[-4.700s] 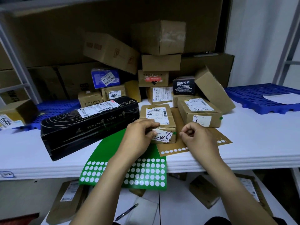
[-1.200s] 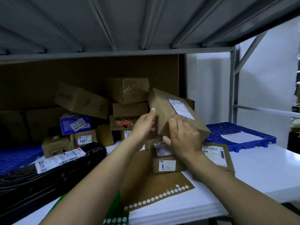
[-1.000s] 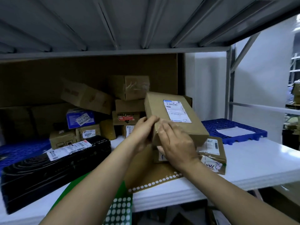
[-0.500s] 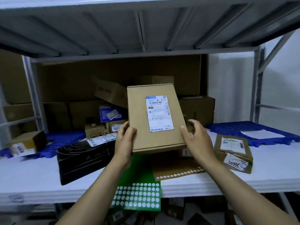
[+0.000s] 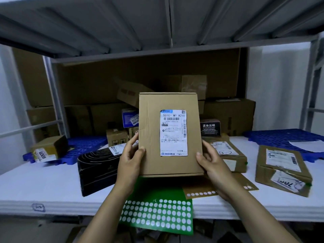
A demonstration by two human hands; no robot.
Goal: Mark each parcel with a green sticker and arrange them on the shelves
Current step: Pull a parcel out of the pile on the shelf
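Observation:
I hold a flat brown parcel (image 5: pixel 150 137) upright in front of me, its white shipping label facing me. My left hand (image 5: pixel 130 160) grips its lower left edge and my right hand (image 5: pixel 213 163) grips its lower right edge. Below it the green sticker sheet (image 5: pixel 157 216) hangs over the front edge of the white shelf (image 5: pixel 43 186), most of its dots peeled off. A brown backing sheet (image 5: pixel 198 190) lies beside it. Two parcels with small green dots lie at the right: one (image 5: pixel 280 171) near the front, another (image 5: pixel 231 155) behind my right hand.
A long black box (image 5: pixel 98 165) lies left of my hands. Several cardboard boxes are piled at the back of the shelf (image 5: pixel 133 92). Blue plastic pallets (image 5: pixel 280 137) lie at both back sides, a small box (image 5: pixel 49 149) on the left one. The upper shelf's underside (image 5: pixel 157 23) is overhead.
I lifted the brown parcel off the pile and turned it upright, label facing me, with a hand on each side. My view has drawn closer since half a second ago.

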